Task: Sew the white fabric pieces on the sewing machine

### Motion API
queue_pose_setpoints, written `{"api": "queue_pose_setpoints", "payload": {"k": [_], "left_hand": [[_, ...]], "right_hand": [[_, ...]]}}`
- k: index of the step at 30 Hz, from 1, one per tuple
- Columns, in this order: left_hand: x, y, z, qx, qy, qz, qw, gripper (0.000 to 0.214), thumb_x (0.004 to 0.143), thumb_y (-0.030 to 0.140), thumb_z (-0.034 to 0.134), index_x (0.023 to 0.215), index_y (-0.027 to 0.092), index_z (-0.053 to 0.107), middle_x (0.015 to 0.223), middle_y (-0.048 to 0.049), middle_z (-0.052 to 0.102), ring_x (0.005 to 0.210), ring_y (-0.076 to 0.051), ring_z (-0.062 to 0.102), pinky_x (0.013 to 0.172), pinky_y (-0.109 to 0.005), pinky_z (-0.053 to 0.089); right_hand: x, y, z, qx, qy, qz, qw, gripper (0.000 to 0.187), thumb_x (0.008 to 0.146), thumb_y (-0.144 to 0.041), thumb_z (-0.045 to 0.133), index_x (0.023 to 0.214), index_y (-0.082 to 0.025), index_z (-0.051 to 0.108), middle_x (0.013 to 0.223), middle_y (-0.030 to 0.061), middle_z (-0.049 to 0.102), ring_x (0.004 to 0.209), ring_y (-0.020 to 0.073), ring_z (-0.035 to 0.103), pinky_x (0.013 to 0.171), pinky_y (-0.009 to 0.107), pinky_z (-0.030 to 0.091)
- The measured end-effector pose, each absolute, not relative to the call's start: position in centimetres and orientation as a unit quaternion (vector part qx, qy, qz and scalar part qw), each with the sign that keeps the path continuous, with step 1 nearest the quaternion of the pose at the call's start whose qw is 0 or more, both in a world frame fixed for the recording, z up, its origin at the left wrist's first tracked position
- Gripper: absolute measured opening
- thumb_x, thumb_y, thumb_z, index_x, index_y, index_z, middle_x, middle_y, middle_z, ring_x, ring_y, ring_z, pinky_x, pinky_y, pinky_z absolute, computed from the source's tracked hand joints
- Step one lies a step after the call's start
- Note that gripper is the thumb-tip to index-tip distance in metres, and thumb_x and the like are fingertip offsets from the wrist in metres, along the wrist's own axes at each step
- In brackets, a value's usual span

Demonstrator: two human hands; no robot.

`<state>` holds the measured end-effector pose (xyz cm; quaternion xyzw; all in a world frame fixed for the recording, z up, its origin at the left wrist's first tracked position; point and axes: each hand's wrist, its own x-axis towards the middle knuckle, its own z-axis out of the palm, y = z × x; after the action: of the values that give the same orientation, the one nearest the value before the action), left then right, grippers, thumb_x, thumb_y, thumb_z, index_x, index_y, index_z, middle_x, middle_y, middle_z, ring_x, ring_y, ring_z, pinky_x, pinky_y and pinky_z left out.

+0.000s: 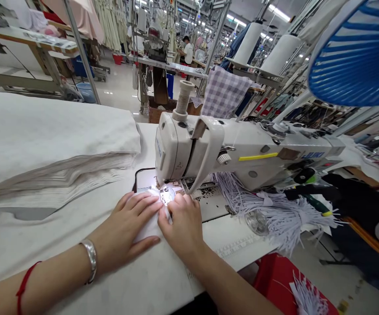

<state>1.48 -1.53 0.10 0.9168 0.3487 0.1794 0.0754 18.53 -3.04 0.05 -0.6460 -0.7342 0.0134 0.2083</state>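
a small white cloth (pixel 147 230) lies on the desk (pixel 217 234) under the fingers, up against the lit needle plate (pixel 167 195), with the sewing machine (pixel 235 144) rising at 2 o'clock from it. at the cloth's 9 o'clock, the left hand (pixel 131 221) lies spread flat on it, fingers side by side and thumb held wide, pressing rather than gripping; a silver bangle (pixel 90 261) and, further back toward 8 o'clock, a red cord (pixel 25 283) circle that arm. at 3 o'clock, the right hand (pixel 184 225) is narrow, fingers curled and thumb near the cloth's edge, though i cannot tell whether it pinches the fabric. a thick stack of white fabric (pixel 54 138) lies at 10 o'clock, and a heap of pale, thin strips (pixel 279 221) spreads out at 3 o'clock beside the machine. a thread spool (pixel 183 99) stands on the machine head near 1 o'clock, with checked fabric (pixel 225 89) beyond it
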Motion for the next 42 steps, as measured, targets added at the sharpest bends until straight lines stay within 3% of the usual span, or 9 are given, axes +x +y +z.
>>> {"api": "queue_pose_setpoints", "payload": {"k": [4,10,17,27,35,42], "left_hand": [[1.7,-1.5,0.3,0.92,0.343,0.18,0.066,0.049,0.087,0.048,0.052,0.129,0.024,0.046,0.134,-0.0076,0.051,0.127,-0.028,0.04,0.109,-0.049,0.02],[2.2,-3.4,-0.1,0.902,0.375,0.193,0.092,0.049,0.088,0.037,0.052,0.133,0.021,0.043,0.132,-0.0077,0.051,0.122,-0.026,0.042,0.103,-0.041,0.036],[1.9,-2.3,0.3,0.912,0.361,0.176,0.083,0.053,0.087,0.047,0.051,0.134,0.024,0.043,0.133,-0.0069,0.051,0.123,-0.027,0.042,0.106,-0.046,0.029],[1.8,-4.7,0.0,0.912,0.377,0.159,0.023,0.057,0.089,0.042,0.052,0.138,0.017,0.038,0.134,-0.0085,0.053,0.123,-0.027,0.044,0.105,-0.044,0.031],[1.2,-4.1,-0.1,0.92,0.366,0.134,0.031,0.065,0.088,0.051,0.05,0.144,0.025,0.031,0.143,-0.0032,0.046,0.13,-0.026,0.037,0.11,-0.046,0.017],[0.7,-2.1,0.4,0.928,0.347,0.127,0.039,0.063,0.087,0.055,0.049,0.141,0.027,0.036,0.142,-0.0046,0.046,0.13,-0.027,0.037,0.11,-0.048,0.019]], "right_hand": [[18.6,-3.1,0.2,-0.645,-0.738,0.023,0.199,0.023,0.079,-0.025,0.052,0.056,-0.02,0.052,0.07,0.0022,0.055,0.076,0.019,0.05,0.069,0.033,0.033],[18.7,-3.3,0.2,-0.647,-0.738,0.035,0.186,0.024,0.079,-0.025,0.054,0.056,-0.019,0.052,0.069,0.0017,0.055,0.077,0.018,0.048,0.069,0.032,0.03],[18.7,-3.6,0.3,-0.652,-0.735,0.039,0.182,0.024,0.078,-0.024,0.052,0.055,-0.019,0.05,0.072,0.0012,0.056,0.077,0.0173,0.049,0.07,0.032,0.03],[18.7,-3.6,0.5,-0.646,-0.741,0.06,0.173,0.027,0.079,-0.023,0.052,0.052,-0.019,0.053,0.069,0.0017,0.057,0.078,0.0173,0.048,0.074,0.033,0.031],[18.7,-3.8,0.2,-0.647,-0.738,0.043,0.187,0.024,0.077,-0.024,0.055,0.054,-0.019,0.055,0.068,0.002,0.057,0.078,0.0178,0.05,0.074,0.033,0.032],[18.7,-3.9,0.4,-0.647,-0.742,0.038,0.174,0.028,0.078,-0.023,0.053,0.051,-0.019,0.053,0.063,0.0014,0.056,0.076,0.0173,0.05,0.072,0.032,0.031]]}}
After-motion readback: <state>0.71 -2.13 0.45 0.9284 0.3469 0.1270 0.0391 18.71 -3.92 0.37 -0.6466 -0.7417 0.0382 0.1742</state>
